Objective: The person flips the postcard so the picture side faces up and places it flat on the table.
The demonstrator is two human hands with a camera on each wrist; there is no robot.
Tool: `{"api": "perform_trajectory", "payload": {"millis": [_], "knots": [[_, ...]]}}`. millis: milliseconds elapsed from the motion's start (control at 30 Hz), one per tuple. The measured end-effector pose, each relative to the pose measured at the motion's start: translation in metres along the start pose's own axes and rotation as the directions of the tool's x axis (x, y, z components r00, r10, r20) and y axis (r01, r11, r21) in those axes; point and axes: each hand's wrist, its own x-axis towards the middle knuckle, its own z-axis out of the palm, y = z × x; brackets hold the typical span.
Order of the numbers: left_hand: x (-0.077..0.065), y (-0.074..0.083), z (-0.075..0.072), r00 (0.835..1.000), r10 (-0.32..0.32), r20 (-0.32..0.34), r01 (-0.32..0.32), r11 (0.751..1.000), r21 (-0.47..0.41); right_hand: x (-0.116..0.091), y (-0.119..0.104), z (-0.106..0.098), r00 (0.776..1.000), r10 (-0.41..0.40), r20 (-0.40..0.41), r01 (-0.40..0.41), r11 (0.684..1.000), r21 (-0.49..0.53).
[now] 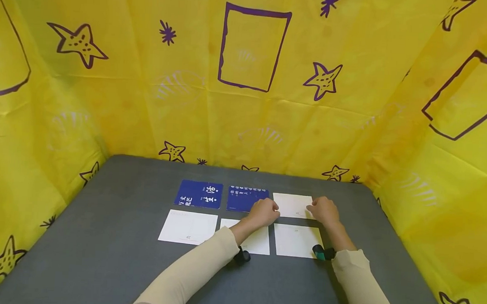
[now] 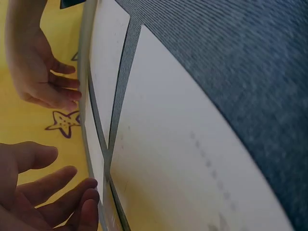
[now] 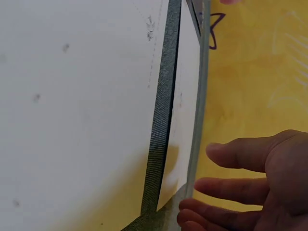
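Observation:
A white card [image 1: 293, 205] lies flat at the right end of the back row, between the two hands. At its left edge is my left hand [image 1: 264, 212], fingers loosely bent, thumb apart from them; it partly covers the neighbouring blue card [image 1: 243, 199]. My right hand [image 1: 325, 211] is at the white card's right edge. In the right wrist view, this hand [image 3: 250, 187] has its thumb and fingers spread apart, with nothing pinched between them. The left wrist view shows the left hand [image 2: 48, 192] similarly relaxed. Whether the fingertips touch the card is hard to tell.
Another blue card [image 1: 198, 194] with white characters lies at the back left. The front row has three white cards: left [image 1: 189, 226], middle [image 1: 258, 240], partly under the left forearm, and right [image 1: 296, 240]. Yellow patterned cloth [image 1: 244, 125] encloses the grey table [image 1: 101, 236].

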Motion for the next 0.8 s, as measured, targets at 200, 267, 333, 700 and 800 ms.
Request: {"api": "perform_trajectory", "payload": {"millis": [200, 267, 333, 700, 800], "knots": [[0.0, 0.004, 0.005, 1.0, 0.006, -0.007, -0.006, 1.0, 0.014, -0.001, 0.002, 0.004, 0.999, 0.016, 0.034, -0.016, 1.0, -0.01], [0.001, 0.006, 0.007, 1.0, 0.001, -0.016, -0.001, 1.0, 0.015, -0.001, 0.002, 0.005, 0.999, 0.024, 0.038, -0.024, 1.0, -0.013], [0.002, 0.007, 0.009, 1.0, -0.006, -0.027, 0.006, 1.0, 0.016, -0.001, 0.002, 0.007, 0.999, 0.026, 0.033, -0.026, 1.0, -0.011], [0.005, 0.012, 0.014, 0.999, -0.039, -0.03, 0.039, 0.999, 0.003, 0.001, 0.002, 0.012, 0.999, 0.011, 0.032, -0.013, 0.998, 0.062], [0.007, 0.011, 0.014, 0.998, -0.048, -0.028, 0.048, 0.999, -0.016, 0.002, 0.004, 0.01, 0.999, 0.018, 0.033, -0.022, 0.991, 0.134]]}}
